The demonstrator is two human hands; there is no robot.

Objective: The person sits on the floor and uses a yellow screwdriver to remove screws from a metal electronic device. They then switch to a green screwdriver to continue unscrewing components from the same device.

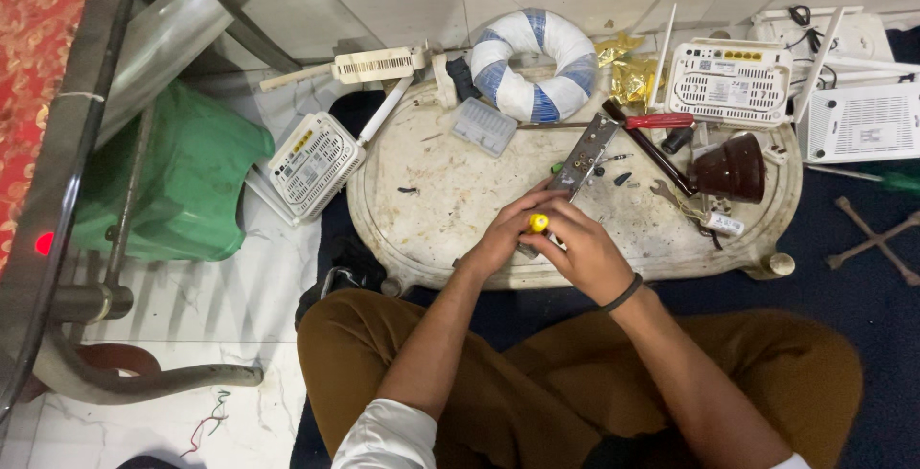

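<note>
Your left hand (503, 234) and right hand (583, 251) meet at the near edge of the desk (431, 196), a low oval, off-white and stained. Both are curled narrow round a yellow-tipped tool (540, 223); the yellow end pokes up btwn the fingertips of the two hands, the rest of it is hidden (can't tell what kind of tool it is). A long grey metal plate (585, 158) w/ holes runs from under your fingers up and to the right, so its near end sits right at the hands and its far end points at the white-and-blue wrapped ring (533, 65). Can't tell which hand bears the plate's weight.

Just beyond the plate: a red-handled screwdriver (659, 121), a dark brown cup (733, 167) lying on its side, small loose screws. A clear little plastic box (485, 126) lies left of the plate. White routers (314, 164) w/ antennas sit off the desk's left edge and (728, 83) at its far right. Green plastic stool (182, 177) well to the left, on the floor.
</note>
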